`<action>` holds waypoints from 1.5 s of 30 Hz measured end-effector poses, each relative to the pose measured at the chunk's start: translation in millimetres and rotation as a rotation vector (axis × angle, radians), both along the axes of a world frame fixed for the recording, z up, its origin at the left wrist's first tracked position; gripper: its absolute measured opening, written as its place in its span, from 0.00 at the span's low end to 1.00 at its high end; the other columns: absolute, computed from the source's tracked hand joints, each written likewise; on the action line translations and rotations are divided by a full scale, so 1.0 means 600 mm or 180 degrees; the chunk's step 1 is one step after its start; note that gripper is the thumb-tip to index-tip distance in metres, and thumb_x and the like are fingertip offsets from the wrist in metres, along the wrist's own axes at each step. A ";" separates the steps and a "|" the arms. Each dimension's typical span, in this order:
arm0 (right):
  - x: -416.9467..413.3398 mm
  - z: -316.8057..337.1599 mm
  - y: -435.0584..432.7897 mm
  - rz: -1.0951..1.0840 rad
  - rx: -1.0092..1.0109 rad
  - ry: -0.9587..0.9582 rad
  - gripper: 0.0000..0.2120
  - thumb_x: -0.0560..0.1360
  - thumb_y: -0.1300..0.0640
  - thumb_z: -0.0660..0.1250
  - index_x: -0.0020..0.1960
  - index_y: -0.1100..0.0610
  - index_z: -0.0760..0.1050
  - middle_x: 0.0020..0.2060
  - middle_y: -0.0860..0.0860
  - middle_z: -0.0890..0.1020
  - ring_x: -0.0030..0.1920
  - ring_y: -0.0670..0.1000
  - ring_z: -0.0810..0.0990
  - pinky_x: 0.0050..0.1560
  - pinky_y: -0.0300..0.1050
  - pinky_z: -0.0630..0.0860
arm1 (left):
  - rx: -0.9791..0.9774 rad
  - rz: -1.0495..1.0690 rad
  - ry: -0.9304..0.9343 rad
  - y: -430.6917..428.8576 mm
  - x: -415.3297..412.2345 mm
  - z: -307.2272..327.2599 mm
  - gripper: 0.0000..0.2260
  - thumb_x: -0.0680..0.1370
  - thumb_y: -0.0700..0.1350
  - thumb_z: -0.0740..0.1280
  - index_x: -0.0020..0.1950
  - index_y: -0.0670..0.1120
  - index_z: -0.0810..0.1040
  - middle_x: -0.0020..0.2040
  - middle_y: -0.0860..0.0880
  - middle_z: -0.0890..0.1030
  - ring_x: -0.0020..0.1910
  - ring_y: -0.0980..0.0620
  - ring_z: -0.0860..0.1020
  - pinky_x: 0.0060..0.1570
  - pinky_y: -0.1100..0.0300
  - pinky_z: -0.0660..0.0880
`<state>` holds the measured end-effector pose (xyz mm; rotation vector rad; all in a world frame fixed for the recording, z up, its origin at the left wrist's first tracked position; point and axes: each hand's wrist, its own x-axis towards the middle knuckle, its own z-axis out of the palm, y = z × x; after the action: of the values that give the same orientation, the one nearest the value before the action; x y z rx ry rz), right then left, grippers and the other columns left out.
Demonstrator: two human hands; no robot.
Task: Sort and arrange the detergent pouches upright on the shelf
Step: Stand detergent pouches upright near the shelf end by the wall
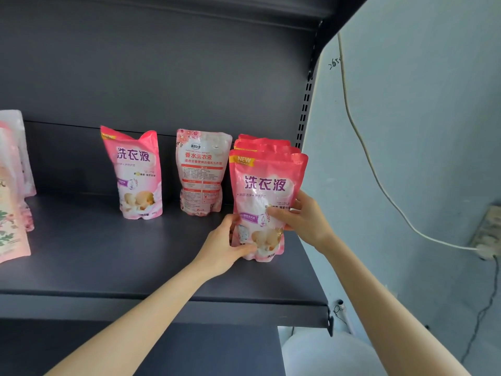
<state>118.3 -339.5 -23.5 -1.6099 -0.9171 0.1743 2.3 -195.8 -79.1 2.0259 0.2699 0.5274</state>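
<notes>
Front pouch point(264, 202), which we are gripping with left hand point(225, 245) and right hand point(303, 218), is probably risking slumping nearward on its soft base.

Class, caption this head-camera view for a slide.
Left hand and right hand hold the front pouch upright at the right end of the shelf.

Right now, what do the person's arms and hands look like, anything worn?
The left hand and the right hand are bare: no gloves, and no ring, watch or bracelet shows. Both forearms are bare too, with no sleeve in view down to the picture's lower edge.
</notes>
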 end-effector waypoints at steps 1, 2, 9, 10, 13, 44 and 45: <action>0.000 0.000 0.000 -0.0010 -0.0007 -0.0008 0.13 0.72 0.61 0.72 0.51 0.49 0.74 0.45 0.45 0.83 0.44 0.47 0.84 0.43 0.47 0.83 | 0.0012 0.0003 0.0014 0.000 0.000 0.000 0.28 0.71 0.44 0.74 0.66 0.50 0.65 0.56 0.56 0.76 0.52 0.60 0.76 0.46 0.70 0.74; 0.000 -0.001 -0.001 -0.0021 -0.0019 -0.0014 0.13 0.72 0.61 0.72 0.51 0.49 0.73 0.45 0.45 0.83 0.44 0.47 0.84 0.44 0.48 0.83 | 0.0031 0.0010 0.0031 -0.001 0.000 0.001 0.28 0.71 0.44 0.74 0.67 0.50 0.65 0.56 0.56 0.76 0.52 0.59 0.76 0.48 0.69 0.74; -0.003 0.003 -0.006 -0.0229 -0.0354 -0.0249 0.13 0.72 0.56 0.73 0.54 0.51 0.73 0.46 0.43 0.82 0.46 0.48 0.83 0.44 0.46 0.82 | 0.0401 -0.0034 0.0331 0.000 -0.009 0.015 0.30 0.72 0.48 0.73 0.69 0.49 0.63 0.62 0.52 0.76 0.56 0.55 0.77 0.55 0.62 0.75; -0.005 0.006 -0.008 -0.0264 -0.0444 -0.0347 0.14 0.72 0.55 0.72 0.56 0.51 0.73 0.46 0.42 0.81 0.45 0.46 0.82 0.41 0.41 0.81 | 0.0511 -0.0030 0.0414 0.000 -0.012 0.020 0.30 0.72 0.49 0.73 0.70 0.49 0.63 0.62 0.52 0.76 0.58 0.54 0.77 0.57 0.59 0.75; -0.011 0.016 -0.015 -0.0386 -0.0713 -0.0605 0.16 0.73 0.52 0.71 0.58 0.52 0.72 0.45 0.40 0.79 0.43 0.42 0.79 0.36 0.32 0.75 | 0.0843 0.0006 0.0640 0.000 -0.020 0.032 0.31 0.72 0.53 0.72 0.71 0.50 0.63 0.63 0.51 0.76 0.60 0.51 0.77 0.60 0.51 0.75; -0.188 0.041 0.207 -0.0342 -0.1498 -0.1796 0.16 0.74 0.51 0.67 0.60 0.56 0.75 0.56 0.53 0.79 0.54 0.55 0.78 0.56 0.54 0.76 | 0.1931 0.1185 0.0342 0.234 -0.234 0.094 0.18 0.76 0.50 0.67 0.65 0.48 0.72 0.62 0.52 0.76 0.57 0.52 0.76 0.54 0.56 0.75; -0.190 0.034 0.232 -0.0347 -0.1476 -0.1748 0.16 0.74 0.51 0.68 0.60 0.56 0.75 0.56 0.52 0.79 0.54 0.55 0.78 0.56 0.54 0.76 | 0.1859 0.1190 0.0328 0.256 -0.234 0.088 0.19 0.76 0.50 0.68 0.65 0.48 0.71 0.62 0.51 0.76 0.57 0.52 0.76 0.54 0.56 0.75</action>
<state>4.1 -200.6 -3.1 -2.1912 -1.2637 -0.1550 -137.8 -42.2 -26.2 2.5903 0.6222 0.8034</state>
